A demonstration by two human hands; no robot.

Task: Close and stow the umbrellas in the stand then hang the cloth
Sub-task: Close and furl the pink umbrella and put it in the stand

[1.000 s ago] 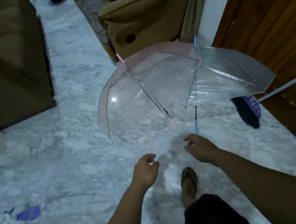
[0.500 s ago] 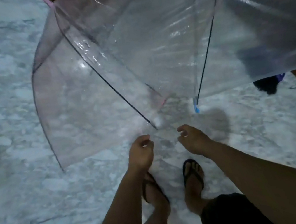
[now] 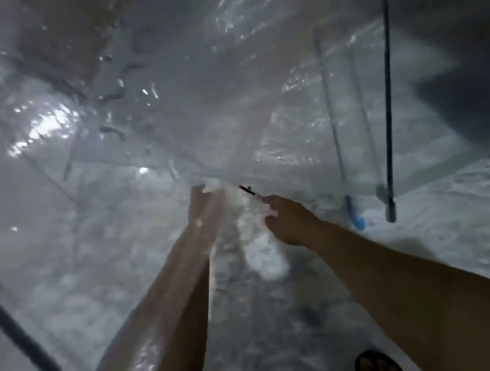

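1. The nearer clear umbrella [image 3: 136, 112] stands open on the marble floor [image 3: 469, 230], its canopy filling the view above and left of both hands; a dark rib [image 3: 29, 354] of it crosses the lower left corner.
2. The second clear umbrella [image 3: 328, 53] overlaps it to the right of the hands, with a blue tip [image 3: 359, 223] and a grey tip [image 3: 390, 213] hanging near the floor.
3. Handling, as a judgement: both look light and bulky, the film thin, glossy and probably slippery, the ribs thin and easily bent. Better to take hold at the shaft or handle than at the film.
4. The left hand [image 3: 200, 205] is under the canopy edge, seen through film; I cannot tell whether its grip is wide, narrow or holding anything.
5. The right hand [image 3: 288, 223] reaches at the canopy edge beside a dark rib end [image 3: 247, 190], fingers curled; whether it holds the film I cannot tell.
6. Sandalled feet [image 3: 380, 367] stand below the hands.
7. No stand, cloth or other container is in view.
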